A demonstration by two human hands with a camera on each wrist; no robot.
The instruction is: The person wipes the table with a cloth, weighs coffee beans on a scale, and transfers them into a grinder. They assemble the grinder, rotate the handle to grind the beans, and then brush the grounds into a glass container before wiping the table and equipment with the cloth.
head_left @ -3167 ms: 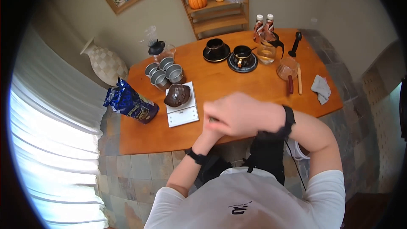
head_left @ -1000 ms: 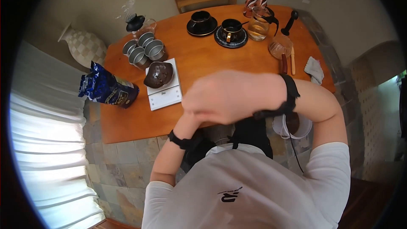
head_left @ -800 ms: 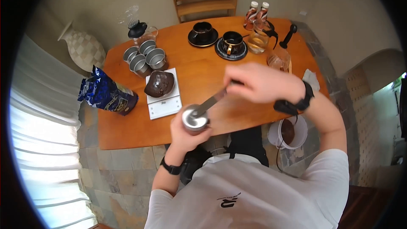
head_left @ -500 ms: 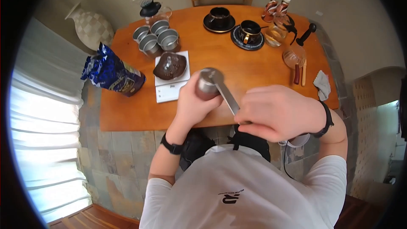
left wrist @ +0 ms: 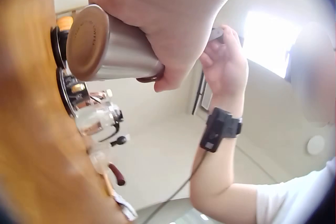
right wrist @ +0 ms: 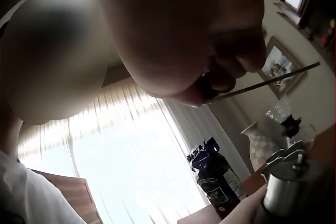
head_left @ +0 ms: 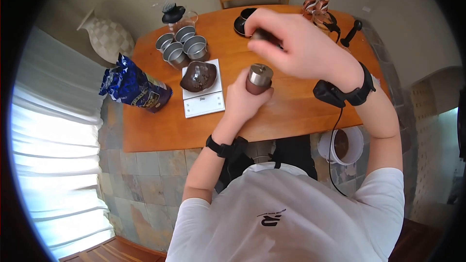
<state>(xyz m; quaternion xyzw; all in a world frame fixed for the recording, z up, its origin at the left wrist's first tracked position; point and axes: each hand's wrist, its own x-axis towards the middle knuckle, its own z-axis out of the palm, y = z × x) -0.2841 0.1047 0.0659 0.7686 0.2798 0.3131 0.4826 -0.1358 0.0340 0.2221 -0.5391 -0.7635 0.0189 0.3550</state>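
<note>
My left hand (head_left: 245, 99) grips a manual coffee grinder (head_left: 260, 75), brown-bodied with a steel top, held upright above the table. The left wrist view shows its steel lower part and round base (left wrist: 89, 43). No crank sits on the grinder's top. Up and to the right of it, my right hand (head_left: 303, 46) holds the crank handle by its dark knob (head_left: 265, 37). The thin metal arm of that crank handle (right wrist: 268, 84) sticks out from the fingers in the right wrist view, apart from the grinder (right wrist: 294, 187).
Left of the grinder, a dark brown bowl (head_left: 199, 76) rests on a white scale (head_left: 204, 106). Beyond are a blue bag (head_left: 141, 90) and several metal cups (head_left: 196, 47). A glass pitcher (left wrist: 97, 119) stands on the right. A white bucket (head_left: 357, 145) is below the table.
The right hand was turning the crank on the grinder. It has since lifted away up and forward with the crank handle, baring the grinder's top. The left hand still holds the grinder.
</note>
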